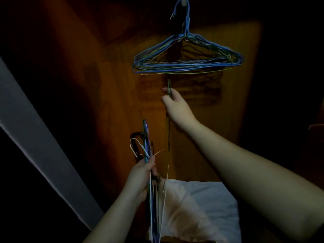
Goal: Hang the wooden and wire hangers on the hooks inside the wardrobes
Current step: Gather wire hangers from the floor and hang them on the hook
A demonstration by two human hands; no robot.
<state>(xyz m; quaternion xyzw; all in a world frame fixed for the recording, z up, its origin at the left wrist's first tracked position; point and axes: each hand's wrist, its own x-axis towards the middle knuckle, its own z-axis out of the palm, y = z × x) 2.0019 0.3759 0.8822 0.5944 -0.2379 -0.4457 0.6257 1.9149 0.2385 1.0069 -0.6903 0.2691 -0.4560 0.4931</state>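
Wire hangers [187,57], a bunched set, hang from a hook [183,1] on the wooden wardrobe panel [122,85], directly above the right hand [175,104]. Right hand pinches one thin hanger [168,120] edge-on. Left hand [142,178], lower, grips a bundle of hangers [154,199]. White cloth [198,207] lies beneath.

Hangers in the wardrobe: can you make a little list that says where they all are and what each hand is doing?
hung hangers: bunch on the hook
right hand: pinches one thin hanger, below the bunch
left hand: grips a bundle
white bag: bottom, under the arms
light: dim
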